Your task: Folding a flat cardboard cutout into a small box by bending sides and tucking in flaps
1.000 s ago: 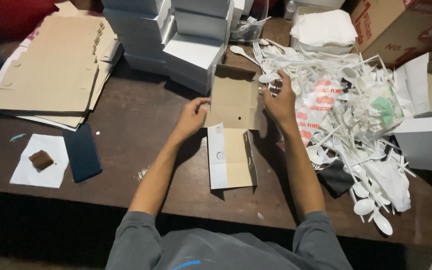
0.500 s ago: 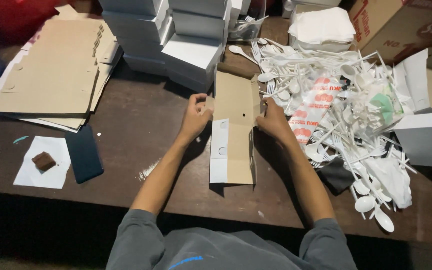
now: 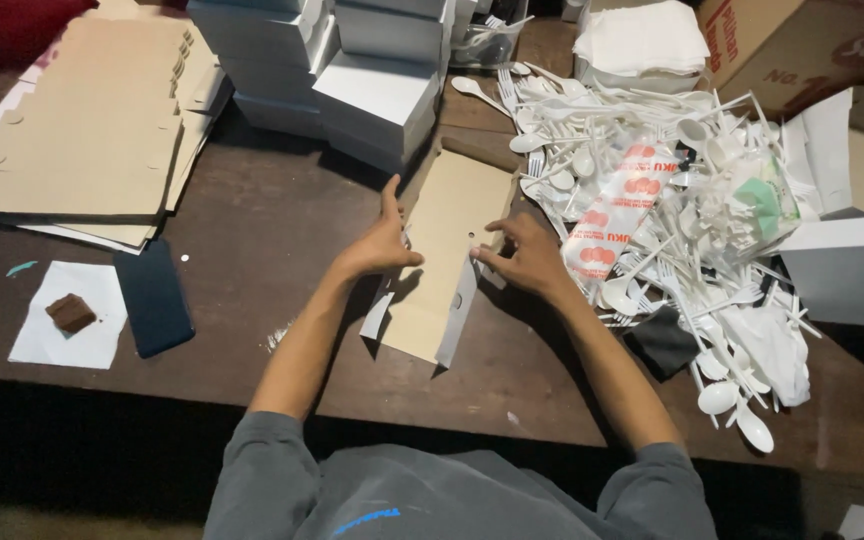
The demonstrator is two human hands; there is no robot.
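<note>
Cardboard box blank, brown inside with white side flaps turned up, lies on the dark wooden table directly in front of the person, between both hands; the left hand presses along its left edge, fingers stretched out and thumb tucked against the flap, not closed round anything; the right hand pinches the right flap near a small punched hole, fingers curled and closed on the card; just right of it spreads a heap of white plastic spoons and forks with a red-and-white printed sleeve on top; behind the blank stand stacked white boxes; far left lie flat brown cardboard sheets, a dark phone and a brown square piece on white paper.
</note>
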